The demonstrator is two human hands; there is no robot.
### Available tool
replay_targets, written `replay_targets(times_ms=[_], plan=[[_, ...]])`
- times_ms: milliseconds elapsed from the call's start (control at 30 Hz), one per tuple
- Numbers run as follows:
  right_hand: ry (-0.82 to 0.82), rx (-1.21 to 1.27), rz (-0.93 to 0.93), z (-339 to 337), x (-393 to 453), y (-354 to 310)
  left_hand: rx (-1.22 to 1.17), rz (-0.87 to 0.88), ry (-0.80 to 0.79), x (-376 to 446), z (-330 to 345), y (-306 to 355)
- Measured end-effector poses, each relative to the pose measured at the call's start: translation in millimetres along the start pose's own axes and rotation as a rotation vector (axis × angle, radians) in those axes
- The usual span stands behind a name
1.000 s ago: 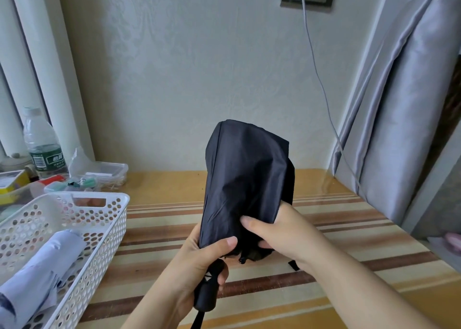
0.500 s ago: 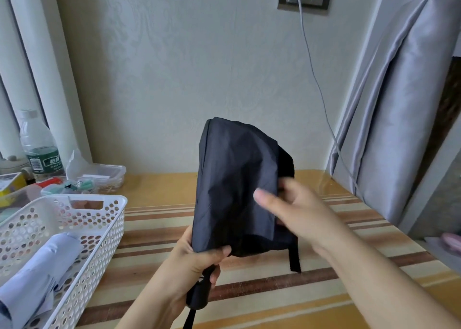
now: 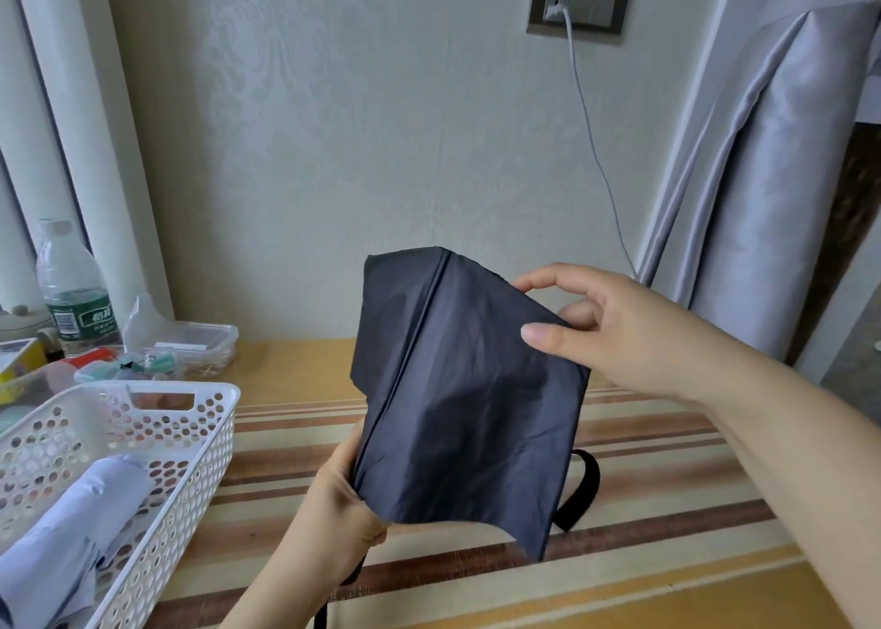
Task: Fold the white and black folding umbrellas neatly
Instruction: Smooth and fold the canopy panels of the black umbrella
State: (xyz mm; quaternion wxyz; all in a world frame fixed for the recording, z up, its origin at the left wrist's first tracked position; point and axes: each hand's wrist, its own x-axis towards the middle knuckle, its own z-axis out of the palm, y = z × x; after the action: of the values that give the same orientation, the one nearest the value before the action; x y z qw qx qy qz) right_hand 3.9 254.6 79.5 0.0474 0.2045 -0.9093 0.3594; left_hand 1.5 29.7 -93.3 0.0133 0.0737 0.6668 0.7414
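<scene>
— Risk from here?
— Canopy slipping. Right hand (image 3: 615, 328) pinching only the upper edge of one panel of the black folding umbrella (image 3: 457, 390), thumb in front, index finger curled over the top. Thin, slick fabric; a loose pinch, and the pleat likely lost, panel dropping back over the others.
— And lower down?
— Left hand (image 3: 348, 500) wrapped round the base of the canopy and the shaft, fingers curled behind the cloth, handle hidden below the palm. Too light a grip there, and probably a twist of the whole bundle, creases landing crooked.
— Anything else?
— Closure strap (image 3: 579, 490) dangling loose below the right wrist, behind the fabric. Easy to trap inside a fold.
— Look of the umbrella itself?
— Held upright between both hands, above the striped table (image 3: 667, 509). Collapsed, not yet rolled. One panel spread flat and matte, one long rib line running up from the left fingers, bottom hem curved and slack.
— The white one?
— Left of the left hand, lying bundled in the perforated white basket (image 3: 200, 438), apart from both hands. Neatness hard to judge.
</scene>
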Motion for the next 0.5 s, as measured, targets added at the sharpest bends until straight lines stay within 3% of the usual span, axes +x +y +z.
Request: replay_targets(times_ms=[133, 267, 333, 500], plan=[[-0.114, 0.029, -0.042, 0.9, -1.8, 3.1, 0.017, 0.064, 0.051, 0.2, -0.4, 1.2], [-0.116, 0.380, -0.073, -3.1, -10.8, 4.2, 0.051, 0.055, 0.073, 0.6, -4.4, 2.8], [-0.135, 0.412, -0.071, -2.5, -16.5, 5.0, 0.099, 0.044, 0.091, 0.9, -5.1, 1.0], [0.055, 0.443, 0.210, 6.0, -12.3, 13.8, 0.202, 0.060, 0.121, -0.7, 0.9, 2.6]])
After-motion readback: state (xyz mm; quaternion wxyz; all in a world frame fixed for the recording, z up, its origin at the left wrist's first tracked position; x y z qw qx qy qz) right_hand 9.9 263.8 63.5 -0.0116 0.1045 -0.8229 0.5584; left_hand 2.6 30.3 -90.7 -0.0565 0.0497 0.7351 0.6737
